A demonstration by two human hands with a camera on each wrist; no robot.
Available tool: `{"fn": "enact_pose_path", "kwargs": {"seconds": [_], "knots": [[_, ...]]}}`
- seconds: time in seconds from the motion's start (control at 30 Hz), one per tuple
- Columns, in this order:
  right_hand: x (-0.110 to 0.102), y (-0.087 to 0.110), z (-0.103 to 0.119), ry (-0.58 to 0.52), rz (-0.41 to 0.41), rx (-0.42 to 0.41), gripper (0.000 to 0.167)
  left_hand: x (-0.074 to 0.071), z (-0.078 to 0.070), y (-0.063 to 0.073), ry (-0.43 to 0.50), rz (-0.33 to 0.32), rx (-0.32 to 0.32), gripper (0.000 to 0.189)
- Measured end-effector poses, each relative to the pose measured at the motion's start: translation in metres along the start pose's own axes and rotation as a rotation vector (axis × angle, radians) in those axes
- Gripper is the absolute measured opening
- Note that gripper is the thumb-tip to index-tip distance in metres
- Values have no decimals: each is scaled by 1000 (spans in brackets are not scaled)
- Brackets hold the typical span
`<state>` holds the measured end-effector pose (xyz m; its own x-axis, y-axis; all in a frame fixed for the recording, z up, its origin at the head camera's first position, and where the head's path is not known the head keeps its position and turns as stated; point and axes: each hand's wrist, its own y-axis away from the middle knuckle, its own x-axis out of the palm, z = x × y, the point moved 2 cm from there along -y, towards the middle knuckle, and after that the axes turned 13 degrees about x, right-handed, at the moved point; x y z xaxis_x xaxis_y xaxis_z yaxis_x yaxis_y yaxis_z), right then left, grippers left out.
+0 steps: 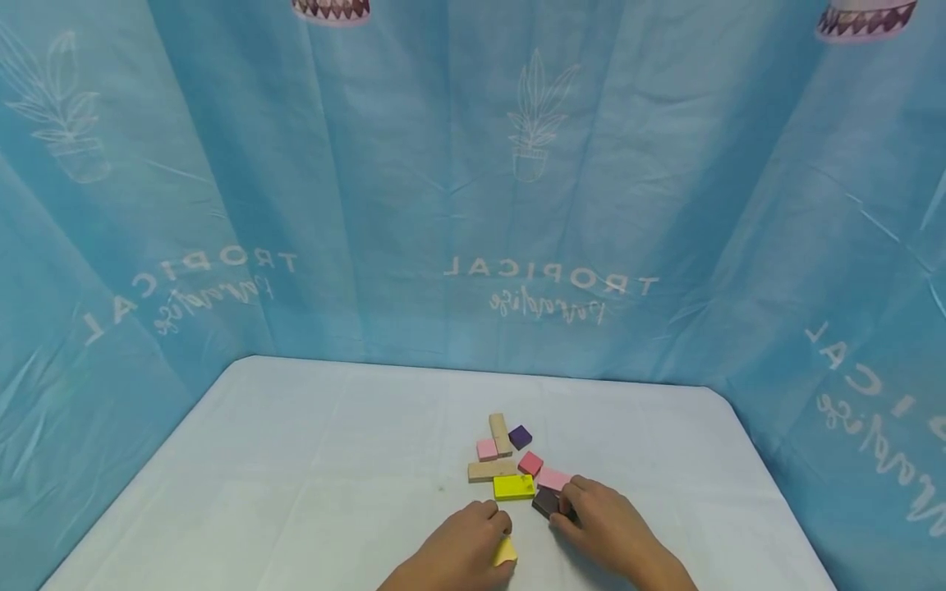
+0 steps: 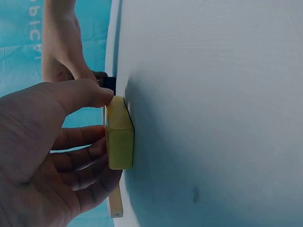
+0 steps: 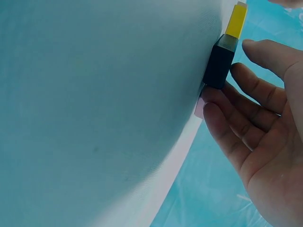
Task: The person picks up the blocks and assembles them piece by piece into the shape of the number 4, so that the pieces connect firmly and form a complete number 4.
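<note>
My left hand [image 1: 464, 546] pinches a pale yellow wooden block [image 1: 506, 552] between thumb and fingers, low at the table surface. In the left wrist view that yellow block [image 2: 120, 142] has the thumb at one end and the fingers along its far side. My right hand [image 1: 609, 525] is at a black block [image 1: 545, 502], its fingertips right beside it. In the right wrist view the thumb stands apart from the black block [image 3: 220, 64], and the loosely bent fingers reach past its side. A bright yellow block [image 1: 513, 487] and a long pink block [image 1: 553, 479] lie just beyond the hands.
Farther back on the white table [image 1: 332, 460] are a red block [image 1: 530, 464], a small pink block [image 1: 487, 449], a dark purple block [image 1: 521, 437] and two natural wood blocks, one upright in view [image 1: 500, 433], one crosswise [image 1: 484, 471]. Blue curtains [image 1: 399, 205] surround the table.
</note>
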<state>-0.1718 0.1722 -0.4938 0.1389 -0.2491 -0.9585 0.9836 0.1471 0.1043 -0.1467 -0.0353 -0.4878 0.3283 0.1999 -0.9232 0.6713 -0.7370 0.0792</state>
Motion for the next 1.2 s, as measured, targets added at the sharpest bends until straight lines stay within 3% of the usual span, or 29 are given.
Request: {"fn": "enact_pose_path", "kwargs": {"seconds": [0.13, 0.33, 0.57, 0.73, 1.2], "knots": [[1, 0, 1, 3, 4, 14, 21, 1, 0, -2, 21, 31, -29, 29], [2, 0, 2, 9, -5, 6, 20, 2, 1, -3, 32, 29, -62, 28], [2, 0, 3, -8, 5, 7, 19, 5, -1, 1, 135, 8, -190, 31], [1, 1, 2, -14, 14, 1, 18, 9, -5, 2, 216, -40, -264, 34], [1, 0, 2, -35, 40, -26, 15, 11, -10, 6, 274, -99, -227, 31]]}}
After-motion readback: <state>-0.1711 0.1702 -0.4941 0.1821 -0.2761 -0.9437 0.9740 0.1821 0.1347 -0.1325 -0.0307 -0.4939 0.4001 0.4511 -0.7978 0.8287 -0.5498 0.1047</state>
